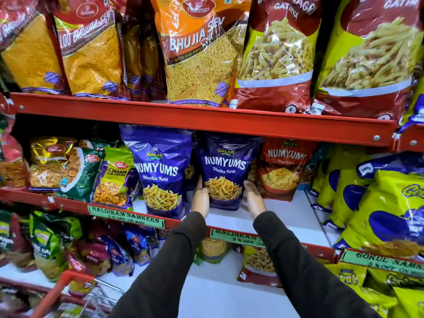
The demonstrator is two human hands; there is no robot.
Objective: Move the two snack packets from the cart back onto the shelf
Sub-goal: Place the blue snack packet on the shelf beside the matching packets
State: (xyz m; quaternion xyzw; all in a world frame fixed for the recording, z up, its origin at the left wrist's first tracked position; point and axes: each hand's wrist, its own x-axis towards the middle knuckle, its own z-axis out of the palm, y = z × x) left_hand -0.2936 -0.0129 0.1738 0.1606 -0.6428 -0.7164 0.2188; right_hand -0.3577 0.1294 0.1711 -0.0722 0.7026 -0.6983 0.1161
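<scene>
Two purple Numyums packets stand upright on the middle shelf (pixel 286 216). The right purple packet (pixel 226 166) sits further back, and both my hands press its lower sides: my left hand (pixel 200 198) on its left edge, my right hand (pixel 253 198) on its right edge. The left purple packet (pixel 160 166) stands free near the shelf's front edge, just left of my left hand. The red cart (pixel 62 292) shows at the bottom left, with a wire basket.
A red Numyums packet (pixel 281 168) stands right of the held one. Yellow-and-blue bags (pixel 390 214) fill the right side, green and gold packets (pixel 75 171) the left. Large bhujia and gathiya bags line the upper shelf (pixel 206 118). More packets lie on the lower shelf.
</scene>
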